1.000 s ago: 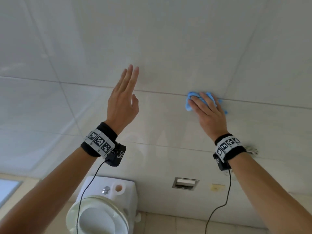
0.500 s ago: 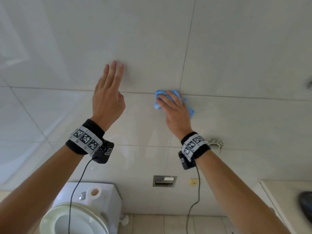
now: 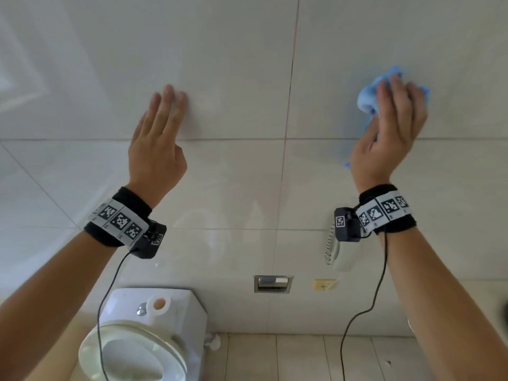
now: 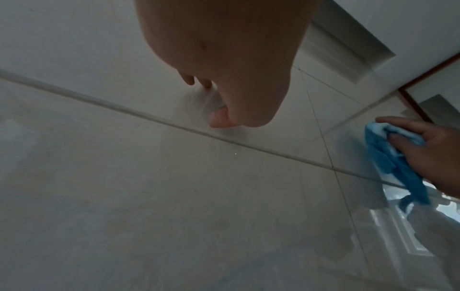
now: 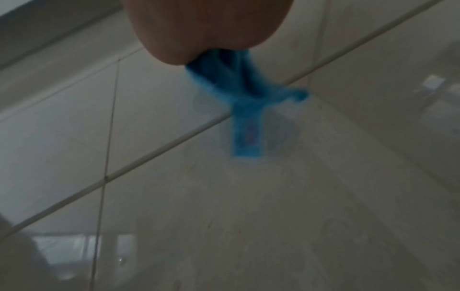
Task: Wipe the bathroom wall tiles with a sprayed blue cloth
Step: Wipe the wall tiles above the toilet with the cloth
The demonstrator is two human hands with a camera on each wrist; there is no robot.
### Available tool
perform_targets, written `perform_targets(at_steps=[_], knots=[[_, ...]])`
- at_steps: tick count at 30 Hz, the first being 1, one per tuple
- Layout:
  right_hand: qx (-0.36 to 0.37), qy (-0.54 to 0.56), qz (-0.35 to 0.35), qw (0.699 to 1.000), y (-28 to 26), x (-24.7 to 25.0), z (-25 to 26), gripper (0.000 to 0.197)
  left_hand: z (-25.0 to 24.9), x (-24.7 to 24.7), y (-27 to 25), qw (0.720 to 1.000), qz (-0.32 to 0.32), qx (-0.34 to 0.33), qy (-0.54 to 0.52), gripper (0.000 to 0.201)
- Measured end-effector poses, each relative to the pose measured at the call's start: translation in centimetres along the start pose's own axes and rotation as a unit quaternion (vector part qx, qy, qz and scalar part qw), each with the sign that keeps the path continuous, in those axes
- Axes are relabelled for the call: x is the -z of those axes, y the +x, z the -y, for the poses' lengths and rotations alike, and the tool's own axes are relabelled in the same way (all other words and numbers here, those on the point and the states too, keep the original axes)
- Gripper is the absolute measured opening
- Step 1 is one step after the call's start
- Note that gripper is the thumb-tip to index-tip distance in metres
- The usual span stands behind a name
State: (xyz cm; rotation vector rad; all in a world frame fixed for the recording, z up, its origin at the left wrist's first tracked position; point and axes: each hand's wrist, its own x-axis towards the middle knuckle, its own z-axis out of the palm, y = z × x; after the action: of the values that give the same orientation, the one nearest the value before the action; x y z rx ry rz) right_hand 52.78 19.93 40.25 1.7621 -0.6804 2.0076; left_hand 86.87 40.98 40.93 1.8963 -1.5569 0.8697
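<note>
The wall tiles (image 3: 233, 78) are large, glossy and off-white with thin grout lines. My right hand (image 3: 390, 125) is raised at the upper right and holds the bunched blue cloth (image 3: 368, 97) against a tile, fingers curled over it. A tail of the blue cloth (image 4: 390, 165) hangs below the right hand (image 4: 433, 149) in the left wrist view. In the right wrist view the blue cloth (image 5: 239, 92) trails from under the palm, blurred. My left hand (image 3: 160, 133) lies with straight fingers on the wall, fingertips (image 4: 219, 120) touching the tile, holding nothing.
Below stands a white toilet (image 3: 137, 347) with its cistern (image 3: 176, 303). A metal wall recess (image 3: 272, 283), a small yellowish plate (image 3: 324, 284) and a white wall fitting (image 3: 338, 251) sit lower on the wall. Wrist camera cables (image 3: 365, 312) hang from both arms. Floor tiles (image 3: 302, 358) lie beneath.
My right hand has swept the blue cloth to the right and upward across the vertical grout line. The left hand stays flat on the wall in about the same spot.
</note>
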Motion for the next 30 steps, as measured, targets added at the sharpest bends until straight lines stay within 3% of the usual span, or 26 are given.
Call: perform_targets(at_steps=[5, 10, 15, 18, 21, 23, 26, 28, 30], knots=[[-0.015, -0.011, 0.046, 0.999, -2.9, -1.6, -0.7, 0.045, -0.6, -0.5, 0.1, 1.0, -0.011, 0.008, 0.011, 0.095], [-0.038, -0.008, 0.007, 0.999, -4.0, -3.4, 0.3, 0.044, -0.7, -0.8, 0.1, 1.0, -0.025, 0.009, 0.015, 0.095], [0.036, 0.026, 0.069, 0.997, -7.9, -5.4, 3.6, 0.038, 0.3, -0.8, 0.1, 0.999, -0.031, -0.008, -0.001, 0.098], [0.02, 0.026, 0.037, 0.999, -9.3, -6.9, 6.1, 0.035, 1.3, -0.3, -0.1, 0.999, -0.023, -0.02, -0.017, 0.098], [-0.019, 0.022, 0.012, 1.0, -9.7, -7.8, 7.5, 0.045, 2.9, 0.2, -0.5, 0.998, -0.043, 0.028, -0.02, 0.097], [-0.017, 0.034, 0.036, 0.999, -10.6, -8.2, 8.8, 0.039, 4.1, 0.4, -0.6, 0.996, -0.051, 0.059, -0.031, 0.095], [0.047, 0.062, 0.122, 0.989, -13.4, -9.7, 12.0, 0.039, 5.8, 0.6, -0.7, 0.998, -0.042, 0.035, -0.017, 0.091], [0.116, 0.068, 0.175, 0.975, -16.0, -11.2, 14.9, 0.052, 6.9, 0.8, -0.6, 0.999, -0.041, 0.005, 0.002, 0.088], [0.193, 0.079, 0.211, 0.955, -18.7, -12.8, 18.0, 0.05, 8.0, 1.1, -0.5, 0.999, -0.036, -0.02, 0.009, 0.086]])
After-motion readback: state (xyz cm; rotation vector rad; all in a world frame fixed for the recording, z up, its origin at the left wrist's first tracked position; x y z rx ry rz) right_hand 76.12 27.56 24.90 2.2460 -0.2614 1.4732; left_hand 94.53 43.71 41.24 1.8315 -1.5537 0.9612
